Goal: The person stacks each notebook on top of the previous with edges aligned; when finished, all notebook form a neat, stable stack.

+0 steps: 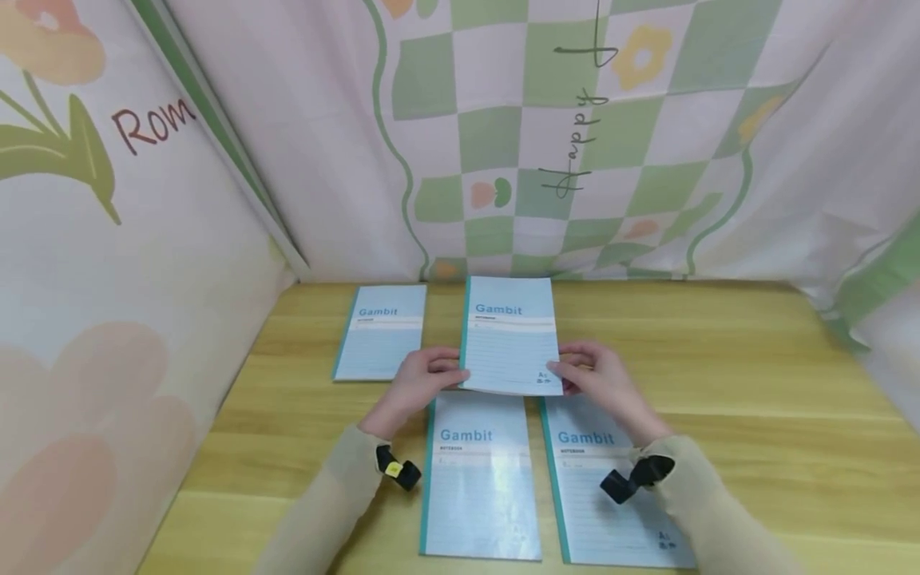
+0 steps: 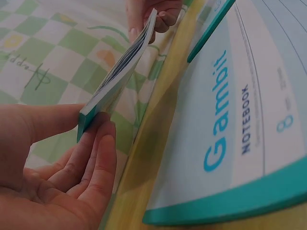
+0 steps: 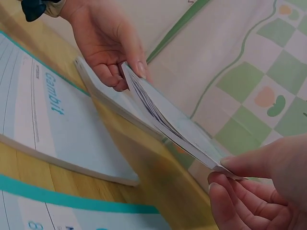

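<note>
Between both hands, a light blue Gambit notebook (image 1: 510, 343) with a teal spine is held raised above the table, cover up. My left hand (image 1: 424, 379) pinches its spine edge near the lower corner, thumb on top and fingers beneath. On the opposite edge my right hand (image 1: 592, 371) pinches it the same way. In the right wrist view the pages of the held notebook (image 3: 163, 115) fan slightly apart. Below it lie two matching notebooks side by side, a middle one (image 1: 477, 495) and a right one (image 1: 596, 511) partly covered by the right forearm.
A fourth notebook (image 1: 384, 331) lies at the back left of the wooden table (image 1: 287, 447). Printed curtains (image 1: 489, 136) hang along the table's back edge, and a patterned panel (image 1: 144, 319) stands at the left. Each wrist wears a black strap with a small camera.
</note>
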`<state>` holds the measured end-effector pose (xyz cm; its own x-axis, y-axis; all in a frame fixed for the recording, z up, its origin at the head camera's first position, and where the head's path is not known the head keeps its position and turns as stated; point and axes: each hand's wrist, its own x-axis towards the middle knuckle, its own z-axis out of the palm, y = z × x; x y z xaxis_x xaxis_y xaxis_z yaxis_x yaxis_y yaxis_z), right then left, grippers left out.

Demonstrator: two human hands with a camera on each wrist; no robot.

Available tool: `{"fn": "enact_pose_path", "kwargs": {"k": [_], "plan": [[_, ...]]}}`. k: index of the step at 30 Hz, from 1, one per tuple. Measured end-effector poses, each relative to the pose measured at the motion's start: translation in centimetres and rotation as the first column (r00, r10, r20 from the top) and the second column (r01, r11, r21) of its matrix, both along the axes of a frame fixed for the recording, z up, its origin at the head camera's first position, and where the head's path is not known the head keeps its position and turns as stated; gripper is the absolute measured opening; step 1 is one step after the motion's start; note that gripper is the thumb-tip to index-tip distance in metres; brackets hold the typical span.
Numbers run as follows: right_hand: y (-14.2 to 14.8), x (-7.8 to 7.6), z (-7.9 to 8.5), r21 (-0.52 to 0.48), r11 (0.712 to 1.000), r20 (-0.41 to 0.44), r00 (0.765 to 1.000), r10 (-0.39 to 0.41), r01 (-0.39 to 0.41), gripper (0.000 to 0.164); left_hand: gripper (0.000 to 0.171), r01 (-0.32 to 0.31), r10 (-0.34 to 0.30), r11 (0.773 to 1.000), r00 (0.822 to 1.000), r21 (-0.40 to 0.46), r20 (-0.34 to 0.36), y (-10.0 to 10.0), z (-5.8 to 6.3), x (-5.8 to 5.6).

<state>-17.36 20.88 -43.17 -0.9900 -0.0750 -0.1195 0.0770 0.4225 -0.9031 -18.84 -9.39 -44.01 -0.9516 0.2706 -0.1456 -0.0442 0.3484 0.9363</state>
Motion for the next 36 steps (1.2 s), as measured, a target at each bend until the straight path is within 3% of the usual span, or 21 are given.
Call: {"fn": "enact_pose_path", "kwargs": {"k": [12,21,28,36], "plan": [[-2.5,-0.3,0.1,-0.063,0.998,0.023,1.000,0.019,-0.018,0.048,0.046,-0.038,0.038,0.999,0.999,-0.016,-0.024,-2.5,-0.1,0.1],[-4.9,-1.7,-0.7,-0.116,0.993,0.048,0.999,0.023,-0.017,0.046,0.047,-0.090,0.090,0.994,0.996,-0.060,-0.012,-4.7,-0.4,-0.3],[-6.9,-2.2,-1.2,-0.204,0.979,0.057,0.998,0.036,-0.023,0.044,0.045,-0.126,0.126,0.992,0.992,-0.030,-0.004,-6.4,-0.3,-0.1],[-9.0,-2.4,-1.6,-0.256,0.967,0.072,0.997,0.028,-0.008,0.041,0.043,-0.171,0.170,0.984,0.985,-0.055,-0.017,-8.1,-0.7,0.2]]}}
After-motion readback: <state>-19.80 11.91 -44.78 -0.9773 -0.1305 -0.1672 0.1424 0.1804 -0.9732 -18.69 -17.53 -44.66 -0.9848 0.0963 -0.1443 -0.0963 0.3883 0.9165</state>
